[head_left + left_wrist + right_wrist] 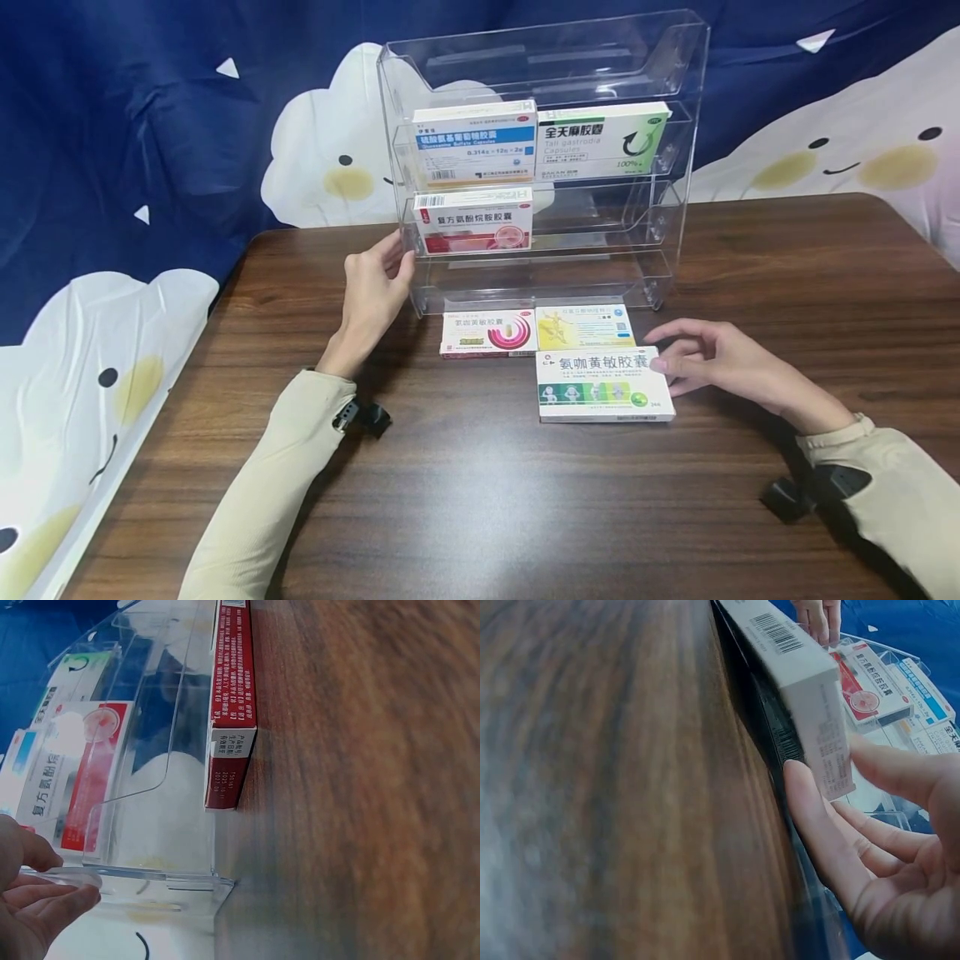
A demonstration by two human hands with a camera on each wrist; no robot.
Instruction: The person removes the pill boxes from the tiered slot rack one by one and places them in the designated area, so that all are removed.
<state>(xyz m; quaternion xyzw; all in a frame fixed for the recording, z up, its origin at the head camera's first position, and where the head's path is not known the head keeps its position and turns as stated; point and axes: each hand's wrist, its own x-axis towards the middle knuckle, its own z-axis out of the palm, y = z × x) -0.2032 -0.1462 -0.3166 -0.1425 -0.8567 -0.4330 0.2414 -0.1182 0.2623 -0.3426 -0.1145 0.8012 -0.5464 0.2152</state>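
At the rack's left side, my left hand [377, 282] pinches the edge of the clear acrylic display rack [150, 874] between thumb and fingers. My right hand [712, 360] holds a white medicine box [606, 400] with a green picture strip by its right end. In the right wrist view, the thumb lies on one face of this box [810, 682] and a finger on its underside, with the box tilted off the table. Just behind it, a white-and-pink medicine box [480, 332] and a yellow-and-white one [588, 327] lie side by side before the rack.
The rack's tiers hold a blue-and-white box [476, 146], a green-and-white box [600, 142] and a red-and-white box [474, 223]. All stands on a brown wooden table [450, 508]. A blue curtain [150, 108] with white clouds hangs behind.
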